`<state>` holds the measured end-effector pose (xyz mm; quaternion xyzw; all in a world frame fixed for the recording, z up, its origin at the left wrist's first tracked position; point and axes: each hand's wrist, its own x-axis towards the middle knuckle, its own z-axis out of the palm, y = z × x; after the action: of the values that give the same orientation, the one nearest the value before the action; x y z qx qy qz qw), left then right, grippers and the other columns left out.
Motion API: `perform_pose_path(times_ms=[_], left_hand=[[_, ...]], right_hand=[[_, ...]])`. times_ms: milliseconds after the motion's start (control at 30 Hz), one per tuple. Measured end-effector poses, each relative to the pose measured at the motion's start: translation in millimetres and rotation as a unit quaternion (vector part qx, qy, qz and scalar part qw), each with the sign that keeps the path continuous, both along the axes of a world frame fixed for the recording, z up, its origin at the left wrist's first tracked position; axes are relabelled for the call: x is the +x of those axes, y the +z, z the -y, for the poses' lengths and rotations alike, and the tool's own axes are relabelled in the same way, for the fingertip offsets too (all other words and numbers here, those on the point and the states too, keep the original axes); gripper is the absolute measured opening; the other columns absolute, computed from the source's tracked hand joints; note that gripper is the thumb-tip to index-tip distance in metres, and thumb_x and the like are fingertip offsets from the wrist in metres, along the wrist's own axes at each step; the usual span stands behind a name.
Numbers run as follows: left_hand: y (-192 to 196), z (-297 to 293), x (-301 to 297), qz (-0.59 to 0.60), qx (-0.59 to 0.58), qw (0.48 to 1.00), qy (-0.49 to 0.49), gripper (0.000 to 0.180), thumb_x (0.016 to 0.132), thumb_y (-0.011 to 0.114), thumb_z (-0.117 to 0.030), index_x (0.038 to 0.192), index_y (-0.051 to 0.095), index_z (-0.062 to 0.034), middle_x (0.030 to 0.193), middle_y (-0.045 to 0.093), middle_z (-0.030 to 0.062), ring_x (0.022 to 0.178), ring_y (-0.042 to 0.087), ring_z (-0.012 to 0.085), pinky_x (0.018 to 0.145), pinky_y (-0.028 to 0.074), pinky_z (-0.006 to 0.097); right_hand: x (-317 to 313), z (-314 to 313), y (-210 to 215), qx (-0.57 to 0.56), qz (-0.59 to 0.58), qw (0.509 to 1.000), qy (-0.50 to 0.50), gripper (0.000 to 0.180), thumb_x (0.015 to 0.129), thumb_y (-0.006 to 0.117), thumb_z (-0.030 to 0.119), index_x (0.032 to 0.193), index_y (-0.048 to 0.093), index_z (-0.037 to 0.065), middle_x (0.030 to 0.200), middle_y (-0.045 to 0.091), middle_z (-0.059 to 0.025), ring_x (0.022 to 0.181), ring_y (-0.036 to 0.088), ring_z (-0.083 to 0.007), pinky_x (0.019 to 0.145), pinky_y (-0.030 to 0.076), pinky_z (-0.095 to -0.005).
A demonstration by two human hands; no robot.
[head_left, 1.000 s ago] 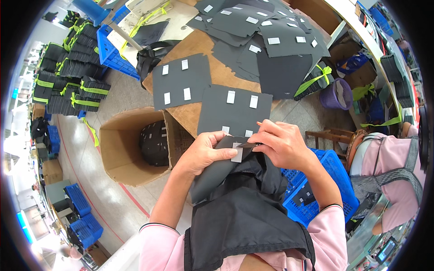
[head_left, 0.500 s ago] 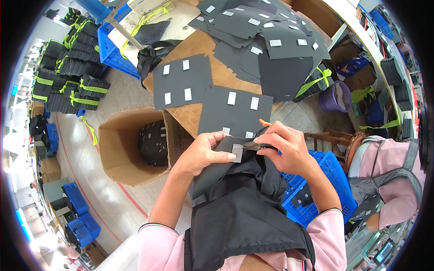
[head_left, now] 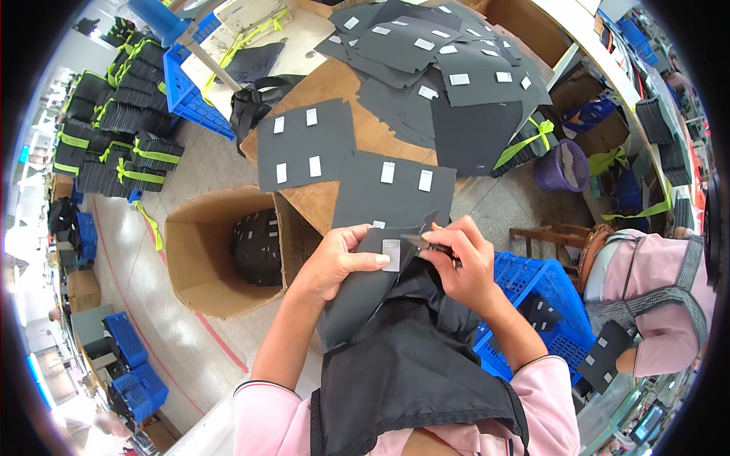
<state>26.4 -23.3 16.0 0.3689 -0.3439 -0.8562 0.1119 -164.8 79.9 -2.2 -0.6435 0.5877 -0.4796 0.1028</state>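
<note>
Centrally, we are pinching a black fabric piece (head_left: 372, 281) in our left hand (head_left: 338, 262), thumb closed just beside its white label (head_left: 391, 254). Our right hand (head_left: 464, 262), at three o'clock of the label, is gripping small snips (head_left: 426, 243) with fingers curled shut, tips touching the fabric. More black fabric (head_left: 411, 365) is draping toward six o'clock. At twelve o'clock, labelled pieces (head_left: 304, 144) are lying on a table (head_left: 357, 99); at nine o'clock, a cardboard box (head_left: 205, 266) is standing open.

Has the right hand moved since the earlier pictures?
Yes. The right hand shifted slightly left toward the cardboard box, closing on the white label that the left hand pins.
</note>
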Motion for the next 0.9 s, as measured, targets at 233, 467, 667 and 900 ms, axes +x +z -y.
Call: perform_pose_path(times_ms=[233, 467, 667, 900], left_hand=[[1, -3, -2, -0.004, -0.002, 1.0, -0.002, 0.034, 0.073, 0.068, -0.004, 0.106, 0.06, 0.0016, 0.091, 0.064, 0.0048, 0.077, 0.061, 0.0095, 0.072, 0.049, 0.022], [3, -3, -1, -0.004, -0.026, 0.999, -0.046, 0.025, 0.084, 0.063, -0.01, 0.106, 0.059, -0.0009, 0.093, 0.061, 0.0016, 0.081, 0.057, 0.0071, 0.072, 0.047, 0.022], [-16, -11, -6, 0.016, -0.162, 0.983, 0.078, 0.015, 0.092, 0.053, -0.011, 0.105, 0.056, -0.0039, 0.092, 0.059, 0.0013, 0.082, 0.055, 0.0068, 0.075, 0.045, 0.021], [-13, -18, -14, -0.043, -0.047, 0.993, 0.097, 0.025, 0.084, 0.067, -0.015, 0.104, 0.056, -0.0046, 0.09, 0.06, 0.0009, 0.084, 0.055, 0.0063, 0.074, 0.046, 0.023]], right_hand=[[10, -2, 4, 0.015, -0.008, 0.999, -0.037, 0.027, 0.066, 0.073, 0.003, 0.091, 0.062, 0.005, 0.075, 0.056, -0.0093, 0.059, 0.057, -0.0237, 0.051, 0.046, -0.0312], [-30, 28, 18, 0.247, 0.142, 0.951, 0.117, 0.034, 0.066, 0.07, 0.001, 0.098, 0.059, 0.002, 0.078, 0.042, -0.0035, 0.067, 0.042, -0.0127, 0.059, 0.038, -0.0271], [-32, 26, 19, 0.314, 0.183, 0.915, 0.178, 0.019, 0.08, 0.066, 0.015, 0.083, 0.056, -0.001, 0.073, 0.05, -0.0051, 0.065, 0.044, -0.0146, 0.059, 0.037, -0.0287], [-12, 26, 10, 0.36, 0.3, 0.877, 0.108, 0.017, 0.081, 0.065, 0.013, 0.09, 0.058, 0.0, 0.075, 0.054, -0.0037, 0.064, 0.048, -0.0099, 0.058, 0.04, -0.0264]])
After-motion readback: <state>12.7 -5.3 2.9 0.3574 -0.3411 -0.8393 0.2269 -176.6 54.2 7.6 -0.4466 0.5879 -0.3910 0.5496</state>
